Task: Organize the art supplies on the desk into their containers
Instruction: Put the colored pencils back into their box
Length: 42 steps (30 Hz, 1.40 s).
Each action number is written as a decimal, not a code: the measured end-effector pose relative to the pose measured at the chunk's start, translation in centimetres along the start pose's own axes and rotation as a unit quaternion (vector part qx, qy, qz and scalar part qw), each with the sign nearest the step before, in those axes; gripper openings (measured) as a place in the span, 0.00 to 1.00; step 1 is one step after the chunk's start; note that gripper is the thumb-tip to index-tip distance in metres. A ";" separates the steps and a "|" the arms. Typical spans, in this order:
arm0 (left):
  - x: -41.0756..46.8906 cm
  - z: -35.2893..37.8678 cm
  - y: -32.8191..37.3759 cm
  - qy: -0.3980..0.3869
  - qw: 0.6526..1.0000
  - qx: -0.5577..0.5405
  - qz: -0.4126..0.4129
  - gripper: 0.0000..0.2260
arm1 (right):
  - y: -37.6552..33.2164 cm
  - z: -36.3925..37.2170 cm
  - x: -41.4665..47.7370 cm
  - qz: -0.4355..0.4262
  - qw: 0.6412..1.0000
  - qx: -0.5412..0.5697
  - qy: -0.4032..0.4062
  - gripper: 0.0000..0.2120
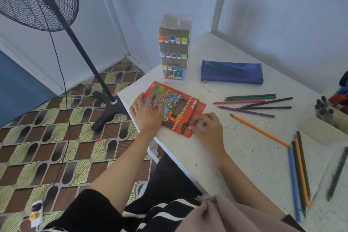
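**Head view of the desk (235, 156).** The red pencil box (180, 105) lies flat near the desk's left edge, at centre frame. Its long axis runs from upper left to lower right, with the flap end toward the right. The left hand (146, 113) rests flat on the box's left part, fingers spread. The right hand (207, 130) has its fingers curled on the lower right corner of the flap end, apparently pinching it, though blur hides the exact grip. Loose pencils (252, 103) lie right of the box, nearer the right hand, roughly left to right with points toward the box. An orange pencil (259, 130) and a further bunch (299, 175) lie at lower right. How full the pencil box is cannot be told. A white marker stand (175, 49) at upper centre holds three rows of markers. A blue pencil case (231, 71) appears zipped. A beige box (320, 130) at the right edge holds dark-capped pens.
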State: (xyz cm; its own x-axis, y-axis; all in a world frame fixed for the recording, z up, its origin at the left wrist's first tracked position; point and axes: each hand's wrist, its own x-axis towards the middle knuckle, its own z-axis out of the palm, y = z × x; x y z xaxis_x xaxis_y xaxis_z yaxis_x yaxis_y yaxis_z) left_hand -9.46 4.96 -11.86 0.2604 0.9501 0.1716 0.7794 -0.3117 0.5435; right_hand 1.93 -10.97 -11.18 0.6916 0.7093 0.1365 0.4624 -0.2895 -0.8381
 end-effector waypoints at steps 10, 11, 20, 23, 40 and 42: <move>-0.1 -0.3 0.2 -0.006 1.000 0.010 0.006 0.19 | 0.3 0.4 0.0 -0.037 0.999 -0.015 -0.002 0.05; -0.1 -0.3 0.2 -0.005 1.000 0.012 0.006 0.19 | 0.4 0.4 0.0 -0.043 0.999 -0.019 -0.001 0.05; -0.1 -0.2 0.1 -0.004 1.000 0.012 0.005 0.19 | 0.7 0.8 0.3 -0.072 0.995 -0.063 -0.007 0.07; -0.1 -0.2 0.1 -0.001 1.000 0.011 0.008 0.19 | 0.5 0.9 0.4 -0.063 0.995 -0.078 -0.015 0.07; -0.1 -0.1 -0.1 -0.011 1.000 0.005 -0.003 0.24 | 0.0 1.3 1.0 -0.007 0.995 -0.098 -0.026 0.06; -0.1 -0.1 0.0 -0.010 1.000 0.010 -0.003 0.24 | 0.0 1.1 1.1 -0.009 0.995 -0.094 -0.041 0.06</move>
State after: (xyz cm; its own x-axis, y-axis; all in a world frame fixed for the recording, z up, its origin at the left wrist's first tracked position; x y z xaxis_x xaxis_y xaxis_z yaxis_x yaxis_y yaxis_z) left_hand -9.55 4.93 -11.83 0.2664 0.9518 0.1520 0.7923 -0.3061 0.5279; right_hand 2.08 -9.47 -11.66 0.6383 0.7633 0.0996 0.5749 -0.3866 -0.7212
